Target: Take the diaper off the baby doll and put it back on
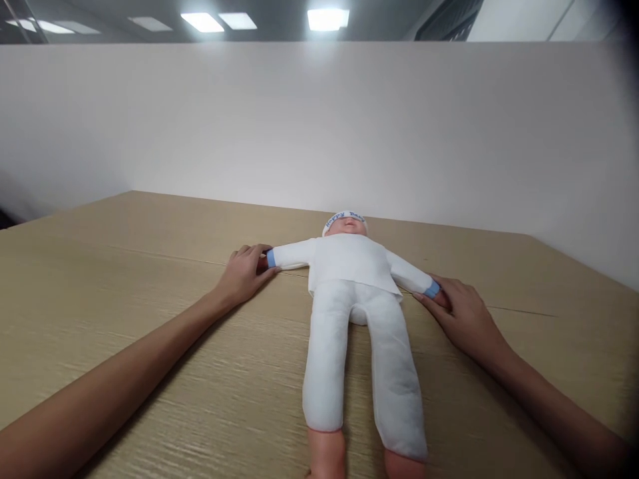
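"Since the doll (355, 296) lies feet towards us, start low: how are its legs?"

"Slightly apart, in white trousers (327, 359), with bare shins (325, 452) running out at the bottom edge. It's on its back on the wood-grain table (224, 379), between the two forearms."

"And the hands?"

"The left hand (243, 271) has thumb and fingers closed round the doll's hand, right by one blue cuff (271, 258). The right hand (466, 313) does likewise at the other blue cuff (432, 288). How hard they press, I can't tell."

"Which step would you call that?"

"Holding the arms spread and steady, I'd judge. Both white sleeves slope out from the white shirt (349, 256)."

"What does the next move call for?"

"An even touch, I'd say. The arms look soft, so a tug on one side alone could skew the shirt; shifting or releasing them wants both hands together."

"Farther off?"

"Its head, a lettered headband (345, 218) low across it; then the white partition (249, 126), and ceiling lights (202, 22) above that."
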Demonstrator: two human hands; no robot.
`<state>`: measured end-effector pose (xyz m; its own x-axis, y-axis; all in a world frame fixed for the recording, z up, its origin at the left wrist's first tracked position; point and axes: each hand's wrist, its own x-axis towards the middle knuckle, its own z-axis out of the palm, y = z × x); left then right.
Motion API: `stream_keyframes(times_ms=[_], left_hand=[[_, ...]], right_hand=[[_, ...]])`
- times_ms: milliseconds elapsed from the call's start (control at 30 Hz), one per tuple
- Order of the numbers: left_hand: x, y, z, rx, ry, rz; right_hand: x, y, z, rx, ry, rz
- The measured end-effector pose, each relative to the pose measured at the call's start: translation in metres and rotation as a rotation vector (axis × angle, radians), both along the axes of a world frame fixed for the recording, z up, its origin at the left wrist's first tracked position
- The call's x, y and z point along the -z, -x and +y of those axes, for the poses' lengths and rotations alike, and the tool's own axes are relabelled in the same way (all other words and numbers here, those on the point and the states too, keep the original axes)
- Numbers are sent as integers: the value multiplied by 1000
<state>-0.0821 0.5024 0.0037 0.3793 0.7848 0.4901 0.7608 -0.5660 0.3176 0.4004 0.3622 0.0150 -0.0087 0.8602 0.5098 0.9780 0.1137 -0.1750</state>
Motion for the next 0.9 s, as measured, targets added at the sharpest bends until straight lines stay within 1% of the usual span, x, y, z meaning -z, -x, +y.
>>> stream_keyframes(times_ms=[67,200,233,300,400,533,633,733,900], left_hand=[[0,-1,3,-15,-1,10],[1,-1,4,-29,24,18],[2,-1,2,-32,34,22],[3,1,-3,-44,50,29],[6,5,-16,-82,57,27],[10,11,-39,-154,70,19],[12,14,-56,-192,88,33],[12,15,-68,-209,103,56],[9,14,-77,-215,115,94]], right_hand=[[4,-6,5,15,3,-3],[11,-14,13,15,68,22],[13,-14,13,39,84,20],[16,-10,9,130,101,6],[19,2,-6,260,106,-3],[19,21,-35,326,112,4],[16,36,-56,341,141,1],[11,48,-70,337,181,-7],[5,59,-76,342,245,-5]])
